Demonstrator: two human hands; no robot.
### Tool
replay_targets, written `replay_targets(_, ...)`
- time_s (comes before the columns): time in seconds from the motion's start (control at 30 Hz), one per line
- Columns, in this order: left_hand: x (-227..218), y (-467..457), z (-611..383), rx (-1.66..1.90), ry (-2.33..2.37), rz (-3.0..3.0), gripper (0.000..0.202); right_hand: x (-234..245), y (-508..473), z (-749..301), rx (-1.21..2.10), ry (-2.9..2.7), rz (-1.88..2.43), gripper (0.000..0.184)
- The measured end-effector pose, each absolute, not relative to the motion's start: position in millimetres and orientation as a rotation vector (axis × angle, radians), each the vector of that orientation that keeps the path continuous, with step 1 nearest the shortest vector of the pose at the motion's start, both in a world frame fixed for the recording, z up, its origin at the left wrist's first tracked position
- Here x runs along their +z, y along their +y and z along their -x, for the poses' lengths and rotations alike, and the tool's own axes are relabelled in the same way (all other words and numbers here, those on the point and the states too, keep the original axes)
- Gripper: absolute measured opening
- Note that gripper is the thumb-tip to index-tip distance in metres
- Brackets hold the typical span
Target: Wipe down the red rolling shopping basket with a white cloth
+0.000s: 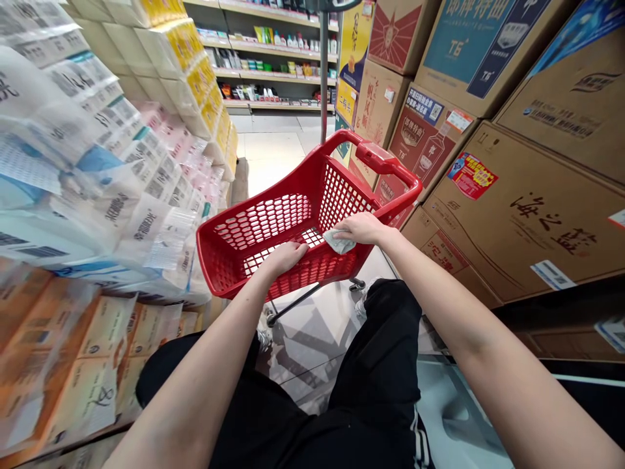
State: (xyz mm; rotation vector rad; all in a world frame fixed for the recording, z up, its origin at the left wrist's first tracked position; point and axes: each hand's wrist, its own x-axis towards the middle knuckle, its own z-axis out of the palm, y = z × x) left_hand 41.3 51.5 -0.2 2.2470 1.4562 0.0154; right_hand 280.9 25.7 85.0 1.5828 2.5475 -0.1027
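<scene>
We look down at a red plastic mesh shopping basket [293,228] on a wheeled frame, standing in a shop aisle between stacked packs of tissue paper [97,176] and brown cardboard cartons [527,215]. Our left hand [286,255] rests flat and open on the basket's near rim. Our right hand [361,228] pinches a small crumpled pale cloth [338,242] against the same rim. The cloth looks soft and light, easily bunched; the basket seems stiff, best held at its rim.

Stacked tissue packs [97,169] left, brown cartons [527,215] right, stocked shelves [273,62] beyond a metal pole [323,71]
</scene>
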Motion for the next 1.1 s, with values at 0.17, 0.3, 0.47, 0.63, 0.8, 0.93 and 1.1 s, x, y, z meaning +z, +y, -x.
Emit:
replay_targets(0.17,-4,52,-41,0.058,1.423,-2.252,0.061,79,22,-269,-0.030,2.503,-1.656,0.052)
replay_targets(0.3,-4,53,-42,0.066,1.458,-2.226,0.060,75,20,-266,0.012,2.508,-1.683,0.052)
replay_targets(0.47,-4,53,-43,0.079,1.468,-2.216,0.059,72,19,-266,0.039,2.518,-1.731,0.053)
replay_targets(0.63,-4,53,-42,0.103,1.457,-2.210,0.056,69,17,-263,0.073,2.523,-1.779,0.057)
replay_targets(0.8,-5,52,-43,0.121,1.455,-2.208,0.052,69,14,-263,0.079,2.512,-1.783,0.058)
replay_targets(0.93,-5,52,-45,0.131,1.451,-2.212,0.051,68,14,-264,0.067,2.505,-1.795,0.057)
replay_targets(1.1,-4,51,-46,0.140,1.436,-2.214,0.051,68,11,-265,0.044,2.507,-1.808,0.056)
